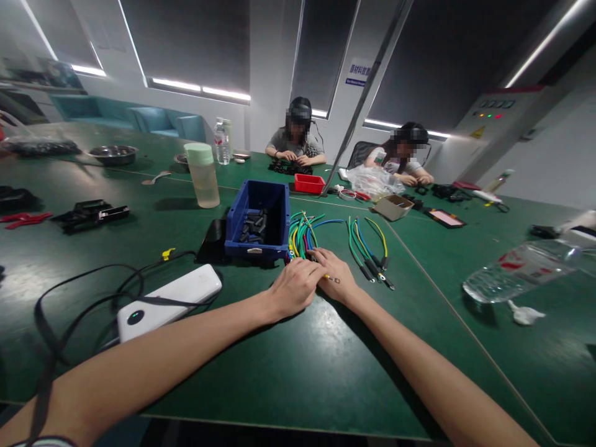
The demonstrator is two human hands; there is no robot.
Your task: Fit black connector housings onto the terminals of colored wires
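A bundle of coloured wires [302, 239] lies at frame centre on the green table [288, 372], just right of a blue bin [257, 217]; the left hand [293, 287] and right hand [336, 276], touching, pinch its near ends

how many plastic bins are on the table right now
2. A blue bin holding small dark parts sits just beyond the left hand, beside the coloured wires. A red bin lies farther back, near a seated co-worker. Others may be hidden.
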